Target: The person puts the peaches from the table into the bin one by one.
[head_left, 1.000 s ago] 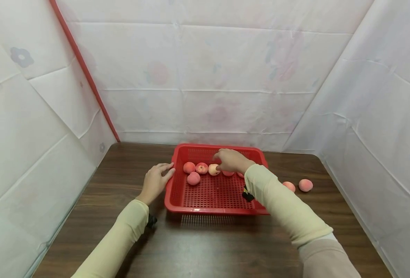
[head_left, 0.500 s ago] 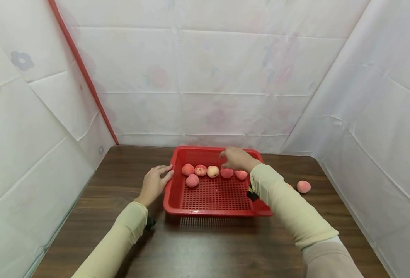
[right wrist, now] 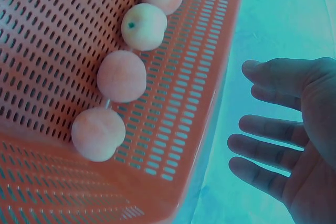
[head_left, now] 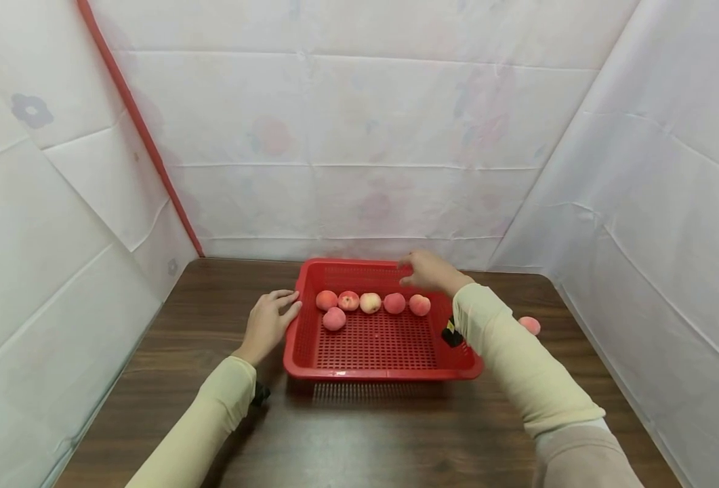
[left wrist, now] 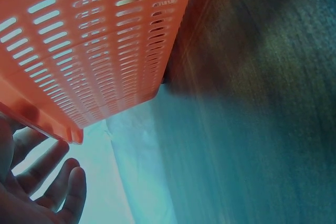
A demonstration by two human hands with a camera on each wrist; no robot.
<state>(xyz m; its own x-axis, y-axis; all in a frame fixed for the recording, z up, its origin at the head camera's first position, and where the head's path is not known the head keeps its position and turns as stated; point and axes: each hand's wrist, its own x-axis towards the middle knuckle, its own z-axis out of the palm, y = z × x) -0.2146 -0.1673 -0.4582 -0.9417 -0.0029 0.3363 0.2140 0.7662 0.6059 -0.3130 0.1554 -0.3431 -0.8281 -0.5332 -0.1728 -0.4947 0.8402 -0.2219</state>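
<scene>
A red perforated basket (head_left: 310, 359) stands on the dark wooden table (head_left: 359, 434). Several peaches lie inside it: a row along the far side, from one (head_left: 326, 299) at the left to one (head_left: 419, 305) at the right, and one more (head_left: 333, 318) in front. My left hand (head_left: 269, 320) rests open against the basket's left wall (left wrist: 94, 51). My right hand (head_left: 429, 271) hovers open over the basket's far right corner, holding nothing; its straight fingers (right wrist: 268, 145) show beside the basket rim (right wrist: 210, 129). The rightmost peach (right wrist: 98, 134) lies just below that hand.
Another peach (head_left: 530, 325) lies on the table to the right of the basket, partly hidden behind my right sleeve (head_left: 518, 366). White sheets (head_left: 359, 149) wall in the table at the back and on both sides, with a red pole (head_left: 139, 129) at the left.
My right hand has let go of a peach in the row and drawn back to the right, up over the basket's far right corner. The left hand has stayed put.
</scene>
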